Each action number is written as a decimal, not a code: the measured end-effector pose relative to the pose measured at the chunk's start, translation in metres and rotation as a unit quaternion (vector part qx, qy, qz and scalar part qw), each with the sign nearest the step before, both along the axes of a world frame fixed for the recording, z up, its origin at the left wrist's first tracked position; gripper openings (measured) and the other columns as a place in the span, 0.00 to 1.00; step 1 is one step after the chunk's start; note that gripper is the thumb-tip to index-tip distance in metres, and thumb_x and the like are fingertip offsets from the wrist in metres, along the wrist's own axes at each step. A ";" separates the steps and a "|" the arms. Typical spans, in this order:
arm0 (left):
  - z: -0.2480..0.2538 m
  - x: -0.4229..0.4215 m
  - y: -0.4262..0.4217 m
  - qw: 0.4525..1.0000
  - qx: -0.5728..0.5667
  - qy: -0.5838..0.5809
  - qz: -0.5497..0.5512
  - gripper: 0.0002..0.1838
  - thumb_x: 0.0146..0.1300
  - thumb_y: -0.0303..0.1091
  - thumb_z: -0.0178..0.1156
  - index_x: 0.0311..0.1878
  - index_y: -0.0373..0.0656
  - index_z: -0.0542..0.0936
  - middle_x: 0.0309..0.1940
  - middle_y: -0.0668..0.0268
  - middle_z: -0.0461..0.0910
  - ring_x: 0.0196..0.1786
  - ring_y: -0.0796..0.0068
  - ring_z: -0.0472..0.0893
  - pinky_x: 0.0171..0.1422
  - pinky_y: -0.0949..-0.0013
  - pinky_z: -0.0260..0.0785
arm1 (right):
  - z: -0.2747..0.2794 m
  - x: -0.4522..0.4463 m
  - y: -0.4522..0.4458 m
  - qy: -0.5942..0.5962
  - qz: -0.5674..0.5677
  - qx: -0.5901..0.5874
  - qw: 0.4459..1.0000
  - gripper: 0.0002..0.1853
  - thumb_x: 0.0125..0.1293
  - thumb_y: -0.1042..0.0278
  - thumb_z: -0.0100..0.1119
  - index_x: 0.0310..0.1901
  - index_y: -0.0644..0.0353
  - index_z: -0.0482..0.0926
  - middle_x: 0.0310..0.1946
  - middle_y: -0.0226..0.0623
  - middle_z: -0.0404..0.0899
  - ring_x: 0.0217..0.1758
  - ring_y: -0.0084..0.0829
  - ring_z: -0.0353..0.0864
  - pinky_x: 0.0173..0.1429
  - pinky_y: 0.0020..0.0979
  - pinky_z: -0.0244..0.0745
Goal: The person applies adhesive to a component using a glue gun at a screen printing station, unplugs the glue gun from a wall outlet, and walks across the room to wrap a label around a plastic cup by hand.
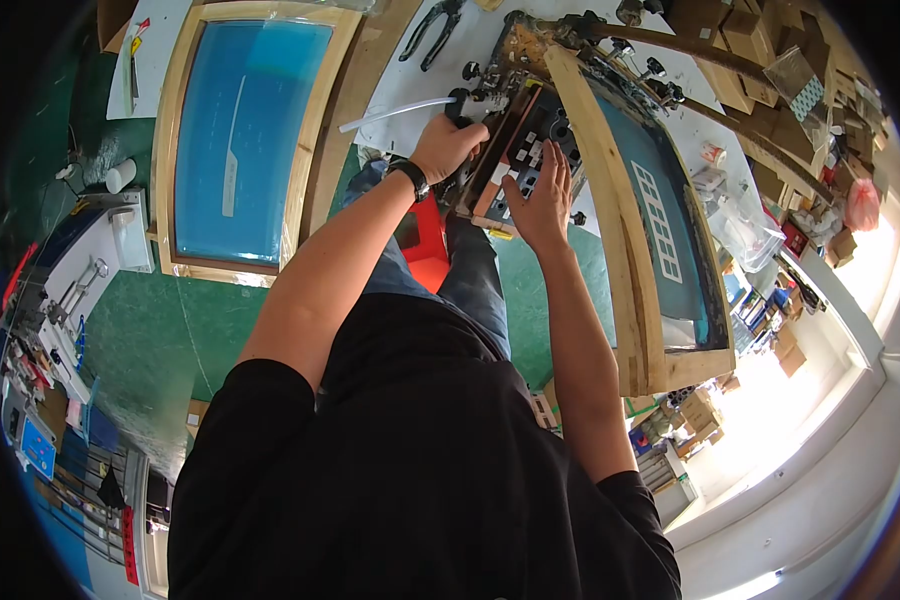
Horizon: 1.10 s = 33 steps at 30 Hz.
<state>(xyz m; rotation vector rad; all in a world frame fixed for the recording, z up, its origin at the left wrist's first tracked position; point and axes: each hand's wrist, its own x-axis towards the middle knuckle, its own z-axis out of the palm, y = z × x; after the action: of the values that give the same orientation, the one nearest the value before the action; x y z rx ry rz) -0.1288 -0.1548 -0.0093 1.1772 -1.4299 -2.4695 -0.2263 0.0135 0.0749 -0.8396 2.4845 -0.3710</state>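
Note:
My left hand (448, 150) is closed at the left edge of a dark-framed printing jig (500, 190), with its fingers curled. Whatever it grips is hidden. Beside it sit a round black fitting (457, 106) and a white tube (395, 113) pointing left. My right hand (543, 205) has its fingers stretched out over the jig's right side, at a black plate (545, 122) carrying several small white rectangles. Just right of that hand, a wooden-framed screen (625, 240) stands tilted up, its blue mesh (682, 230) showing a pattern of white rectangles.
Another wooden-framed blue screen (245, 130) stands at the left. Black-handled pliers (432, 32) lie on the white table (395, 85). A red stool (427, 255) is between my legs. Cardboard boxes (750, 40) and plastic bags (745, 225) crowd the right side.

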 end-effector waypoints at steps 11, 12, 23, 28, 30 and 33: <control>0.012 0.068 0.012 0.990 0.109 0.053 0.067 0.13 0.66 0.35 0.60 0.31 0.35 0.85 0.28 0.62 0.85 0.31 0.71 0.81 0.42 0.71 0.72 | -0.010 -0.004 0.007 0.062 0.061 0.023 0.996 0.46 0.66 0.55 0.70 0.80 0.65 0.60 0.80 0.54 0.63 0.83 0.53 0.61 0.84 0.49 0.60; 0.011 0.080 0.017 0.988 0.118 0.060 0.083 0.13 0.66 0.35 0.60 0.33 0.34 0.85 0.29 0.62 0.85 0.32 0.71 0.81 0.43 0.71 0.73 | -0.012 -0.005 0.008 0.078 0.076 0.026 0.994 0.46 0.66 0.55 0.70 0.80 0.65 0.60 0.80 0.54 0.63 0.83 0.53 0.61 0.84 0.49 0.60; 0.026 0.148 0.074 0.982 0.134 0.060 0.115 0.13 0.68 0.34 0.58 0.37 0.32 0.84 0.32 0.56 0.86 0.33 0.67 0.82 0.44 0.70 0.74 | -0.018 -0.010 0.019 0.097 0.137 0.071 0.983 0.46 0.68 0.53 0.66 0.82 0.63 0.58 0.82 0.55 0.59 0.85 0.55 0.56 0.84 0.52 0.58; 0.022 0.128 0.070 0.974 0.189 0.025 0.125 0.13 0.68 0.34 0.58 0.38 0.32 0.83 0.32 0.55 0.86 0.33 0.65 0.82 0.45 0.69 0.75 | -0.018 -0.012 0.026 0.097 0.146 0.077 0.982 0.46 0.69 0.53 0.65 0.82 0.61 0.57 0.82 0.55 0.58 0.85 0.57 0.56 0.84 0.53 0.58; 0.016 0.120 0.068 0.972 0.196 0.039 0.125 0.13 0.68 0.34 0.58 0.38 0.32 0.83 0.32 0.55 0.86 0.33 0.65 0.82 0.44 0.69 0.75 | -0.018 -0.012 0.027 0.097 0.147 0.081 0.981 0.46 0.68 0.53 0.65 0.82 0.61 0.57 0.82 0.55 0.58 0.85 0.56 0.56 0.84 0.53 0.58; 0.009 0.109 0.063 0.969 0.201 0.055 0.132 0.13 0.68 0.34 0.58 0.38 0.32 0.83 0.32 0.55 0.85 0.33 0.64 0.82 0.44 0.68 0.75 | -0.018 -0.014 0.022 0.099 0.155 0.083 0.980 0.46 0.68 0.53 0.65 0.82 0.61 0.57 0.82 0.55 0.58 0.85 0.56 0.56 0.84 0.53 0.58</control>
<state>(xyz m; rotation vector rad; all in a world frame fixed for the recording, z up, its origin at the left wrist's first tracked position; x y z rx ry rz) -0.0195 -0.0920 0.0002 1.1719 -0.7044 -2.6467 -0.2407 0.0357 0.0566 -1.2190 2.4624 0.0281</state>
